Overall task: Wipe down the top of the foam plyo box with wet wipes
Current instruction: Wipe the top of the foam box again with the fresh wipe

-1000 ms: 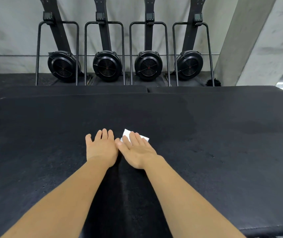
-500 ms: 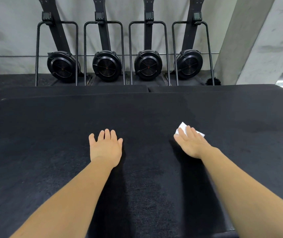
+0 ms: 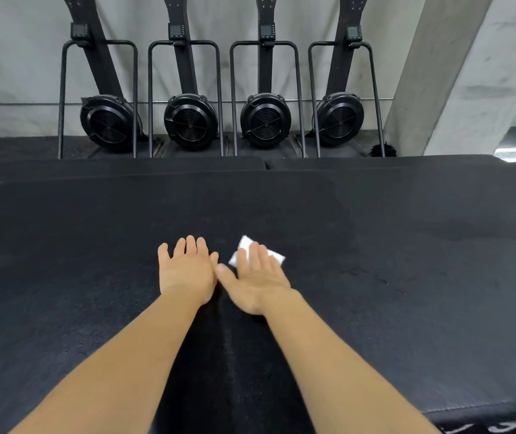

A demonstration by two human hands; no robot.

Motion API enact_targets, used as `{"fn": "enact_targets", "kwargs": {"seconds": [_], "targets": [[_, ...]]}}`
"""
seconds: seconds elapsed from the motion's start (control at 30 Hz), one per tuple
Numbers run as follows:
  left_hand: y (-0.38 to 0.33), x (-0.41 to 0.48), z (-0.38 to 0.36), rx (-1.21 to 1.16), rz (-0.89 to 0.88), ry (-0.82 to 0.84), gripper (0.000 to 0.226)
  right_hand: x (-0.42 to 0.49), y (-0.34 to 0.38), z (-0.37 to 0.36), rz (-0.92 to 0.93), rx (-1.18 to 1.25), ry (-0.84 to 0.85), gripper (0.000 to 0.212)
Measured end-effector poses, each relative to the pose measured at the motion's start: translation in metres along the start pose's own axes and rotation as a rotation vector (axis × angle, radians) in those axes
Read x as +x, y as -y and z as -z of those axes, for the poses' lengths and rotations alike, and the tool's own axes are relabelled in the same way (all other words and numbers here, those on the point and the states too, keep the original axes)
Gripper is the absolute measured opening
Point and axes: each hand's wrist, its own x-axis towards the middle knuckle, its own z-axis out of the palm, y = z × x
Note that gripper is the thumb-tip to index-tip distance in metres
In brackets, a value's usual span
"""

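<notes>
The black foam plyo box [image 3: 407, 292] fills the lower view, its flat top facing me. A folded white wet wipe [image 3: 245, 248] lies on the top near the middle. My right hand [image 3: 256, 281] presses flat on the wipe with straight fingers, covering most of it. My left hand [image 3: 188, 270] rests flat on the box top just left of the right hand, thumbs nearly touching, holding nothing.
Two more black boxes [image 3: 125, 169] stand behind this one. Beyond them, several black fan exercise machines [image 3: 189, 120] line a grey concrete wall. A slanted concrete column [image 3: 432, 73] rises at the right. White lettering shows on the box's front right side.
My right hand slid the wipe out to the right half a second ago and has now swept it back left, beside my left hand. The left hand has stayed in place.
</notes>
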Motion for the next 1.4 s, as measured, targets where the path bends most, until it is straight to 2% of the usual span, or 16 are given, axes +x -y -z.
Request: {"fn": "enact_targets", "kwargs": {"seconds": [0.13,0.27,0.5,0.6,0.73,0.97,1.07,1.2,1.3,1.4], "targets": [[0.003,0.000,0.000,0.025,-0.038,0.038,0.050,0.002,0.013,-0.005,0.113,0.043,0.071,0.069],[0.004,0.001,-0.002,-0.043,0.016,-0.010,0.053,0.000,-0.021,0.009,0.128,0.085,0.029,0.062],[0.003,0.003,-0.004,-0.046,0.028,-0.010,0.055,-0.006,-0.118,0.039,-0.101,0.040,-0.079,0.046],[0.002,0.002,-0.003,-0.043,0.026,-0.003,0.055,-0.008,-0.133,0.046,-0.187,0.013,-0.071,0.047],[0.002,0.003,-0.004,-0.034,0.024,-0.017,0.055,-0.006,-0.120,0.041,-0.242,-0.043,-0.057,0.055],[0.002,0.001,-0.003,-0.040,0.017,-0.025,0.049,-0.018,-0.052,0.008,-0.163,0.032,-0.055,0.075],[0.002,0.000,-0.003,-0.048,0.016,-0.021,0.047,-0.024,-0.023,-0.003,-0.100,0.021,-0.043,0.076],[0.003,0.000,0.000,-0.105,0.034,-0.010,0.042,-0.032,0.011,-0.018,0.040,-0.006,0.051,0.075],[0.005,0.000,-0.001,-0.087,0.008,-0.008,0.039,-0.034,0.004,-0.016,0.114,-0.003,0.080,0.068],[0.006,0.002,-0.003,-0.112,0.027,-0.019,0.046,-0.038,-0.027,-0.006,0.120,-0.010,0.052,0.063]]}}
